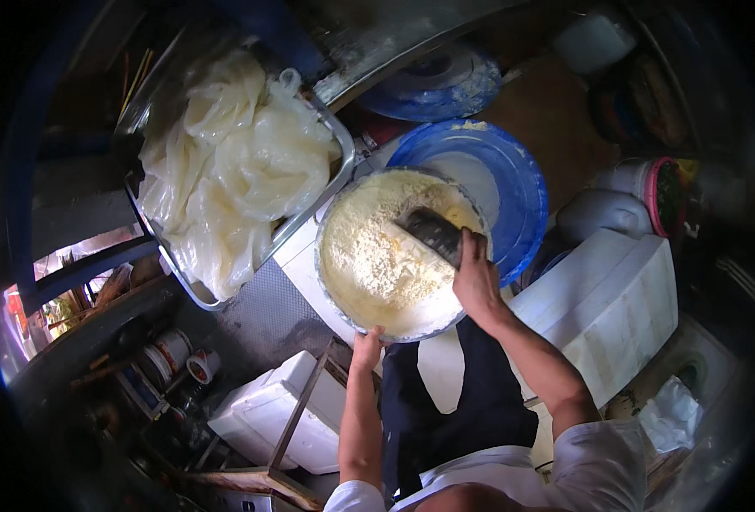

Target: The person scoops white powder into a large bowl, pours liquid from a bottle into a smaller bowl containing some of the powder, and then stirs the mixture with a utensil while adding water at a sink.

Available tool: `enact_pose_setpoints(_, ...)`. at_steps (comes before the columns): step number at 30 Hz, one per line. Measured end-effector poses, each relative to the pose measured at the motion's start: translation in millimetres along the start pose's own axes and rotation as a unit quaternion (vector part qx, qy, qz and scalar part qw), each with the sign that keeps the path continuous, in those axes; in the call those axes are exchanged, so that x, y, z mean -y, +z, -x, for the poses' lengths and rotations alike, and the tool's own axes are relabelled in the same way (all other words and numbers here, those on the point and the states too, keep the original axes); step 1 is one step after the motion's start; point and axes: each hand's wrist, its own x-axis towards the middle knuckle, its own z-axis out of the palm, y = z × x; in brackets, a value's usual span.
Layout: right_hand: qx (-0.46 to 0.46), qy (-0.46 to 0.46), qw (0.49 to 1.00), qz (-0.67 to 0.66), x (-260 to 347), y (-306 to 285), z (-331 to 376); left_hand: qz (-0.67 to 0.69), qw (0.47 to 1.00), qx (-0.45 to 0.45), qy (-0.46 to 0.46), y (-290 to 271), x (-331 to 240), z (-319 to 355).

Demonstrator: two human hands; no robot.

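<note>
My left hand (368, 348) is closed on the near rim of a wide round basin (323, 286), with the thumb over the edge. Pale yellow, lumpy flour (377, 260) covers the inside of the basin. In my right hand (477, 286) is a black scoop (431, 234), tilted down into the flour at the basin's right side. The fingers wrap round the scoop's near end, and its lower edge is partly hidden. A larger blue tub (521, 205) with whitish powder inside sits behind and to the right of the basin, partly covered by it.
A metal tray (343, 149) heaped with glossy, translucent white sheets (232, 171) stands at the left. White foam boxes (599, 311) flank my legs, one (279, 410) beside a wooden frame. Farther back lie a flour-dusted blue lid (437, 90) and a pink-rimmed bucket (663, 200).
</note>
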Motion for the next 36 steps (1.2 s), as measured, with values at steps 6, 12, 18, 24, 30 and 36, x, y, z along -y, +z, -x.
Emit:
enact_pose_setpoints(6, -0.014, -0.099, 0.992, 0.074, 2.0, 15.4, 31.5, 0.030, 0.999, -0.012, -0.010, 11.5, -15.1, 7.7)
enact_pose_setpoints(12, -0.036, -0.146, 0.984, 0.093, 7.7, -8.1, 36.9, 0.006, 1.000, -0.009, -0.012, -0.8, 2.3, -1.7)
enact_pose_setpoints(18, -0.047, -0.107, 0.993, 0.027, 11.6, -18.0, 39.8, 0.014, 1.000, -0.014, -0.021, 5.7, -7.0, 2.8)
enact_pose_setpoints(24, -0.077, -0.089, 0.993, -0.022, 30.7, -39.9, 33.9, 0.033, 0.999, -0.007, 0.013, 4.7, -3.8, 1.4)
enact_pose_setpoints(30, -0.168, -0.018, 0.981, -0.093, 2.5, -66.0, 10.7, 0.023, 0.999, -0.030, -0.026, 12.1, -13.4, 6.6)
enact_pose_setpoints(36, -0.159, 0.072, 0.981, 0.083, -73.1, -86.1, -63.2, 0.006, 1.000, -0.016, -0.001, 5.7, -7.7, 6.5)
